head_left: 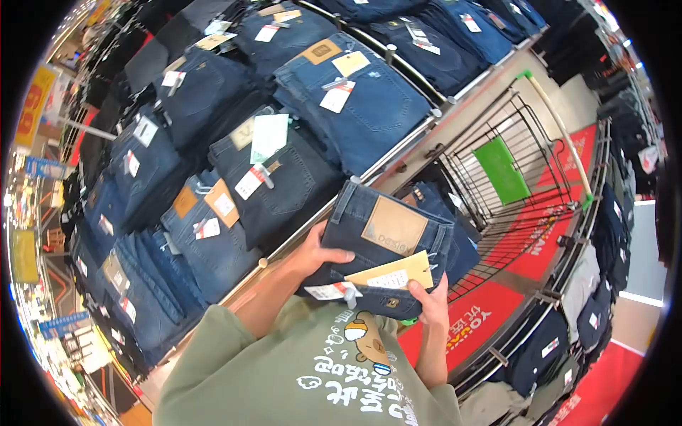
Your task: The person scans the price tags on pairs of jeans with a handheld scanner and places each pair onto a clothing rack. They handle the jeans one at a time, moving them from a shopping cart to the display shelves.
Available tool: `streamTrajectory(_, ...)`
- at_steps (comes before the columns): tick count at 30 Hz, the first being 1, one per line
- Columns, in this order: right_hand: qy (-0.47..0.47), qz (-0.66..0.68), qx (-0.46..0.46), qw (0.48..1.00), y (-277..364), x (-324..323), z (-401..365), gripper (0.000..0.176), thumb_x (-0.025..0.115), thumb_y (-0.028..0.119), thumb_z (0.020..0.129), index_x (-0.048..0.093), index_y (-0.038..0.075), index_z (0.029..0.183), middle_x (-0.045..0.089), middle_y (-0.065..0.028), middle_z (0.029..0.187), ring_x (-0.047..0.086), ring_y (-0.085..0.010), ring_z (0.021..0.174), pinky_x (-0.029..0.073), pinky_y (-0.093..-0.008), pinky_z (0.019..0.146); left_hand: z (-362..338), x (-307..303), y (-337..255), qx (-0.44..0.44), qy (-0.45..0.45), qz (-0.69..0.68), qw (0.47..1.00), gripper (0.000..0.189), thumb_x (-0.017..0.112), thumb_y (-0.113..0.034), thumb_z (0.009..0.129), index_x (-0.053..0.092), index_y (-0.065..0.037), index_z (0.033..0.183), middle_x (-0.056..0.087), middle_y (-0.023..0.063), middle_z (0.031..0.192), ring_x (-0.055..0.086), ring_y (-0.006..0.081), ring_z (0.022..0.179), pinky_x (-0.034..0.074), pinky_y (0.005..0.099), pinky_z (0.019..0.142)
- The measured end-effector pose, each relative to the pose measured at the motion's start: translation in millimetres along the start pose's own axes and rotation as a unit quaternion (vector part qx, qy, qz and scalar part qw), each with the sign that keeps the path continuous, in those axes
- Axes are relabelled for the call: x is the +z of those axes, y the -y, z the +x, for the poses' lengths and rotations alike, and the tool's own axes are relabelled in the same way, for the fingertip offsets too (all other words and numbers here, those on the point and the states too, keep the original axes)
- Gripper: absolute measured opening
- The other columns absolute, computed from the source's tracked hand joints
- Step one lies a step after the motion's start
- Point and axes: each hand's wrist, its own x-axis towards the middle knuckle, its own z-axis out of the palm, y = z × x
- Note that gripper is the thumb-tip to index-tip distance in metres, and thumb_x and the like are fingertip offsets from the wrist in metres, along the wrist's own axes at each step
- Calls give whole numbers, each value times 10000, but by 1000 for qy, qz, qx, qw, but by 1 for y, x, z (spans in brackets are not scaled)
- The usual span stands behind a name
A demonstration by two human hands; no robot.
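A folded pair of dark blue jeans (341,216) is held up in front of my chest between both hands. My left hand (323,252) grips its left edge, thumb lying on the denim. At the lower right edge, my right hand (431,298) is closed on the jeans, its thumb against the yellow cardboard tag (380,273). A tan waistband patch (394,225) with "DESIGN" lettering faces me. Below the yellow tag, a white label (330,291) hangs near the bottom edge. The fingers behind the denim are hidden.
Tagged folded jeans (273,177) lie in rows on a rack to the left, edged by a metal rail (398,153). A wire shopping cart (490,206) with a green panel stands at right on a red floor strip (465,326). Another clothing rack (540,326) lines the lower right.
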Motion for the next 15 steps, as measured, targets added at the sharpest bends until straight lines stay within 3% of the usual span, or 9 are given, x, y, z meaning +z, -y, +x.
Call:
streamTrajectory(1, 20, -12, -3, 1000, -2, 5, -3, 721, 834, 169, 697, 436, 15, 1279, 593, -89, 1157, 587, -178, 1024, 470, -337, 901, -16, -7, 6, -13, -13, -13, 1000, 634, 766, -43, 627, 536, 9, 1216, 621, 119, 1143, 597, 217, 1041, 439, 355, 968)
streamTrajectory(3, 77, -14, -1, 997, -7, 5, -3, 679, 817, 139, 713, 446, 14, 1268, 595, -82, 1146, 585, -171, 1022, 469, -323, 895, -57, -18, 14, -75, -42, -229, 970, 735, 746, -96, 610, 491, -23, 1295, 587, 155, 1216, 581, 276, 1104, 396, 402, 1037)
streamTrajectory(4, 98, 26, 12, 995, -7, 14, -1, 663, 802, 113, 723, 443, 17, 1272, 595, -84, 1148, 583, -176, 1032, 467, -329, 905, -68, -34, 30, -27, 34, -310, 950, 824, 743, -172, 594, 448, -48, 1353, 552, 189, 1270, 559, 328, 1148, 377, 442, 1065)
streamTrajectory(8, 98, 80, 112, 986, -8, 46, 25, 591, 714, -7, 772, 429, 37, 1287, 594, -95, 1147, 583, -216, 1063, 461, -370, 944, -93, -76, 66, -104, -69, -266, 956, 806, 746, -283, 635, 458, -39, 1347, 568, 192, 1260, 578, 337, 1123, 444, 448, 1003)
streamTrajectory(9, 89, 59, 155, 982, -2, 55, 33, 560, 681, -16, 801, 425, 40, 1296, 596, -93, 1146, 580, -211, 1072, 460, -366, 947, -91, -77, 61, -122, -25, -307, 943, 720, 722, -283, 667, 505, -8, 1296, 613, 183, 1195, 625, 332, 1032, 475, 430, 965)
streamTrajectory(11, 117, 42, 149, 981, -5, 65, 50, 521, 661, -19, 820, 443, 32, 1291, 595, -92, 1161, 583, -192, 1052, 462, -345, 934, -98, -68, 56, -160, -158, -248, 942, 621, 689, -256, 703, 544, 18, 1241, 641, 180, 1139, 648, 325, 981, 498, 418, 931)
streamTrajectory(12, 125, 33, 153, 980, -6, 69, 54, 521, 661, -19, 820, 443, 32, 1291, 595, -92, 1161, 583, -192, 1052, 462, -345, 934, -101, -68, 54, -152, -161, -257, 941, 621, 689, -256, 703, 544, 18, 1241, 641, 180, 1139, 648, 325, 981, 498, 418, 931)
streamTrajectory(14, 161, -80, 52, 982, -10, 82, 64, 498, 663, -9, 824, 465, 16, 1280, 592, -91, 1178, 586, -175, 1023, 461, -320, 916, -107, -71, 52, -161, -136, -252, 944, 556, 651, -220, 733, 554, 21, 1225, 640, 183, 1137, 649, 316, 993, 505, 412, 918)
streamTrajectory(15, 165, -92, 64, 980, -10, 89, 69, 498, 663, -9, 824, 465, 16, 1280, 592, -91, 1178, 586, -175, 1023, 461, -320, 916, -112, -70, 44, -192, -176, -301, 917, 497, 633, -179, 768, 557, 25, 1215, 646, 182, 1117, 653, 309, 990, 514, 417, 909)
